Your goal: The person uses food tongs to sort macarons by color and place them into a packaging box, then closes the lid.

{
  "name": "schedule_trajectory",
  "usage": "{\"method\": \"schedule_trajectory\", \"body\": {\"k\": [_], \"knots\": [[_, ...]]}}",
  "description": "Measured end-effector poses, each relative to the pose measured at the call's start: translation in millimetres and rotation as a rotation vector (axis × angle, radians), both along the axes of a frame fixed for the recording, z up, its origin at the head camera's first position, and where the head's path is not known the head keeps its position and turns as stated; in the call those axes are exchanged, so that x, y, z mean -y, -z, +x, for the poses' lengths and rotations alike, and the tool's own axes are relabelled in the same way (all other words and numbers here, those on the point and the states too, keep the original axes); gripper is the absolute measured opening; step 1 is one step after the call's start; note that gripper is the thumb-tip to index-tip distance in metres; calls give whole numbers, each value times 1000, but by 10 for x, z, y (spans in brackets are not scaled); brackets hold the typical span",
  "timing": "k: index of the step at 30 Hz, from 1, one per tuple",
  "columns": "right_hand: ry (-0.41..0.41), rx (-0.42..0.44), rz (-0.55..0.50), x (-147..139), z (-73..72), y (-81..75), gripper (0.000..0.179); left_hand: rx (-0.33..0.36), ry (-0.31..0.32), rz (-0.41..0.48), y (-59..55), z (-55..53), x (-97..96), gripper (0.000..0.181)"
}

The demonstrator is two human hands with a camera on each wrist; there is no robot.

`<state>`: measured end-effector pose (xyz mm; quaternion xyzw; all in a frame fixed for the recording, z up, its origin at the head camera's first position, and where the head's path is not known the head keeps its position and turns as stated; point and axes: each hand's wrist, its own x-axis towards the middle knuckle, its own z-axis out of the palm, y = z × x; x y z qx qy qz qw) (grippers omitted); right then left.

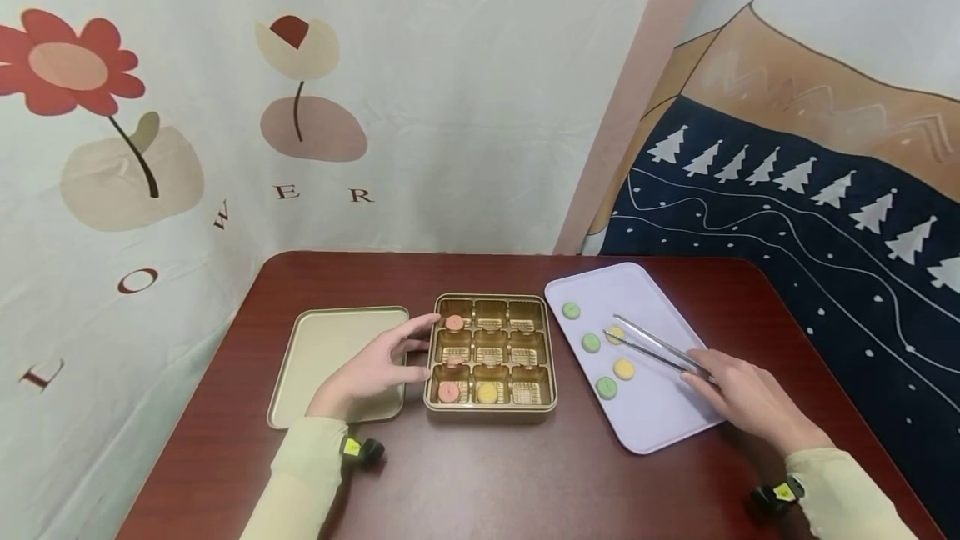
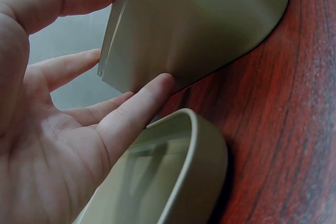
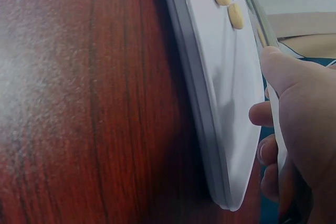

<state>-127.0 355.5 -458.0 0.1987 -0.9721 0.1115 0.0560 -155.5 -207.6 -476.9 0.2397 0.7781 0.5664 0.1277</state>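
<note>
In the head view my left hand (image 1: 382, 365) is at the left side of a gold square tin (image 1: 491, 412), its fingers spread and touching the wall. The left wrist view shows fingertips against the tin's side (image 2: 210, 24). The tin's divided insert holds pink round pieces like button cookies (image 1: 448, 392) in its left column and a yellow one (image 1: 487, 392) in the bottom middle compartment. My right hand (image 1: 753, 398) grips metal tongs (image 1: 660, 344) over the lilac tray (image 1: 660, 423). The tong tips stand either side of a yellow cookie (image 1: 616, 335); whether they touch it I cannot tell.
Green cookies (image 1: 591, 343) and another yellow cookie (image 1: 623, 368) lie on the tray. A pale gold lid (image 1: 322, 340) rests left of the tin, beneath my left forearm and hand. Printed curtains (image 1: 465, 107) hang behind the dark red wooden table (image 1: 480, 482).
</note>
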Motion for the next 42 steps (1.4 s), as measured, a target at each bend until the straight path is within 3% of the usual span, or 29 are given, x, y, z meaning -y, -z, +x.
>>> {"method": "schedule_trajectory", "body": {"k": [16,42], "knots": [[13,48,16,-28,39,106,44,17,-2,-6,19,-2,6,87],[24,32,-9,-42,37,162,40,15,-2,-8,-7,4,1,86]]}}
